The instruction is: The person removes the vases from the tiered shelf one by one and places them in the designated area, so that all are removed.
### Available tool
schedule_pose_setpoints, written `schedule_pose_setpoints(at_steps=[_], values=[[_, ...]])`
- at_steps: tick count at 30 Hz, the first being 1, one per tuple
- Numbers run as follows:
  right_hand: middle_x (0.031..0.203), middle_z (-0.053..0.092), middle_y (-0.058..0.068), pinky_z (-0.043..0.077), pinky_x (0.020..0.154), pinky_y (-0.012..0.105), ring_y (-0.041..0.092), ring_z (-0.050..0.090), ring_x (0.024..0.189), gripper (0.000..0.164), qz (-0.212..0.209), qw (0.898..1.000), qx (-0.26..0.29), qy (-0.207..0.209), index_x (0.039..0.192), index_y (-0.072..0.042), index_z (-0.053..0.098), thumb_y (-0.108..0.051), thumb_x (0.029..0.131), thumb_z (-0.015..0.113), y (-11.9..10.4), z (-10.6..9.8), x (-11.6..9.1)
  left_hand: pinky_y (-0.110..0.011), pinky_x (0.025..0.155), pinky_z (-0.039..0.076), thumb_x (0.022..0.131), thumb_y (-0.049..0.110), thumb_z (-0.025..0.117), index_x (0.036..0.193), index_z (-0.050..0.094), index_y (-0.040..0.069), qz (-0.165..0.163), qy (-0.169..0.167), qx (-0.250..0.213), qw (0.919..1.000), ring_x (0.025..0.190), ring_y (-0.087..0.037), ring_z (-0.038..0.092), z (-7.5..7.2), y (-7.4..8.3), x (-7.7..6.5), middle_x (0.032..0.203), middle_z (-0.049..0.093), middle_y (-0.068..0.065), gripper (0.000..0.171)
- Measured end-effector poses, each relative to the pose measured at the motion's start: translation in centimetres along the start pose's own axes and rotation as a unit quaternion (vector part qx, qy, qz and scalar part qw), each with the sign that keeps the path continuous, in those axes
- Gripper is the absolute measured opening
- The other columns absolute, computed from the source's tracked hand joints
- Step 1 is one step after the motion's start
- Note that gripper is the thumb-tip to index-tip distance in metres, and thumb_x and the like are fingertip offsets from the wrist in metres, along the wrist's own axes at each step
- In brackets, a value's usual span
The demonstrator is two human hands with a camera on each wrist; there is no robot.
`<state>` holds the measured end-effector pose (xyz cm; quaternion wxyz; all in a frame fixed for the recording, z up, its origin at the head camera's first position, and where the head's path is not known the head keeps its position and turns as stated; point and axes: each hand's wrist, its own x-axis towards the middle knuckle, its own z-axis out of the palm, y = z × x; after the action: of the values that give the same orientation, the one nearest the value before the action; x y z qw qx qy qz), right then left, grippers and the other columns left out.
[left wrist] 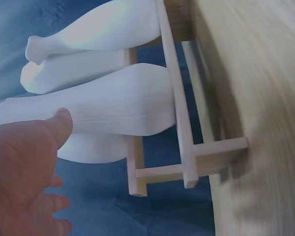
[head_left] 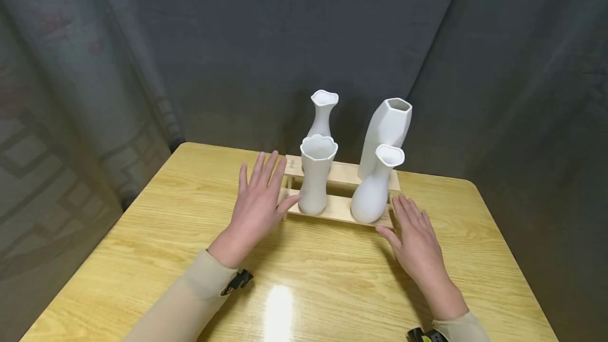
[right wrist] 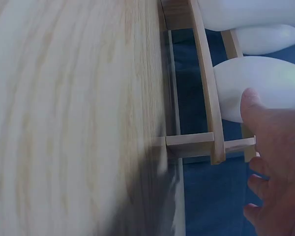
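Observation:
Several white vases stand on a two-level wooden rack (head_left: 339,208). In the front row are a scalloped-rim vase (head_left: 314,183) on the left and a round-bellied vase (head_left: 371,199), its neck leaning right. Behind them stand a slim wavy-rim vase (head_left: 322,115) and a tall faceted vase (head_left: 386,131). My left hand (head_left: 258,202) is spread at the rack's left end, its thumb near the scalloped-rim vase; contact is unclear. At the right end my right hand (head_left: 418,244) has straight fingers beside the round-bellied vase (right wrist: 260,86). Neither hand holds anything.
The rack stands toward the far side of a light wooden table (head_left: 313,278) with rounded back corners. Grey curtains (head_left: 285,41) hang behind the table and along both sides. Each wrist wears a dark strap (head_left: 237,281) over a beige sleeve.

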<state>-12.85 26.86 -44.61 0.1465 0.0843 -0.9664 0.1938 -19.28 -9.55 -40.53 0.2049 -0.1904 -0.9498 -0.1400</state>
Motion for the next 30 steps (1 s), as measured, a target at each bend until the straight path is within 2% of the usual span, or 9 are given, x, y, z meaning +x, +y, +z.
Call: schedule_pose_setpoints(at_steps=[5,12,19,28,30], values=[[0.172,0.035,0.031,0.018,0.131,0.064,0.051,0.027,0.161,0.086,0.011,0.999,0.031,0.001,0.169,0.003,0.036,-0.038,0.106,0.076,0.0,0.1,0.1,-0.07,0.131,0.004,0.107,0.055,0.07,0.174,0.032,0.008,-0.008,0.004,-0.033,0.9994,0.169,-0.038,0.008,-0.5,0.6,0.3,0.182,0.022,-0.016,0.09],[0.17,0.038,0.031,0.037,0.115,0.077,0.057,0.037,0.154,0.085,0.045,0.996,0.076,-0.002,0.168,0.001,0.039,-0.04,0.105,0.078,0.3,0.4,0.2,-0.07,0.131,0.006,0.105,0.053,0.073,0.174,0.03,0.008,-0.01,0.012,-0.056,0.9983,0.169,-0.039,0.009,-1.0,1.2,0.7,0.181,0.024,-0.018,0.093],[0.168,0.041,0.03,0.039,0.114,0.077,0.057,0.041,0.151,0.08,0.069,0.991,0.115,-0.002,0.167,0.0,0.043,-0.038,0.105,0.078,1.1,1.0,0.4,-0.066,0.132,0.004,0.104,0.05,0.076,0.174,0.03,0.008,-0.017,0.024,-0.105,0.994,0.168,-0.04,0.013,-1.7,1.8,1.2,0.18,0.026,-0.017,0.094],[0.171,0.037,0.027,0.036,0.118,0.075,0.055,0.035,0.155,0.082,0.104,0.98,0.168,-0.029,0.168,-0.002,0.042,-0.037,0.104,0.079,2.2,1.6,0.8,-0.06,0.134,0.008,0.104,0.04,0.08,0.172,0.033,0.005,-0.025,0.035,-0.186,0.9816,0.167,-0.037,0.019,-1.9,2.7,1.8,0.177,0.034,-0.018,0.09],[0.172,0.035,0.027,0.038,0.119,0.07,0.054,0.035,0.156,0.081,0.105,0.976,0.189,-0.035,0.168,-0.001,0.043,-0.036,0.104,0.079,2.4,1.8,0.9,-0.057,0.135,0.009,0.104,0.038,0.08,0.172,0.034,0.005,-0.028,0.04,-0.203,0.9779,0.167,-0.036,0.022,-1.9,2.9,2.0,0.176,0.036,-0.018,0.089]])
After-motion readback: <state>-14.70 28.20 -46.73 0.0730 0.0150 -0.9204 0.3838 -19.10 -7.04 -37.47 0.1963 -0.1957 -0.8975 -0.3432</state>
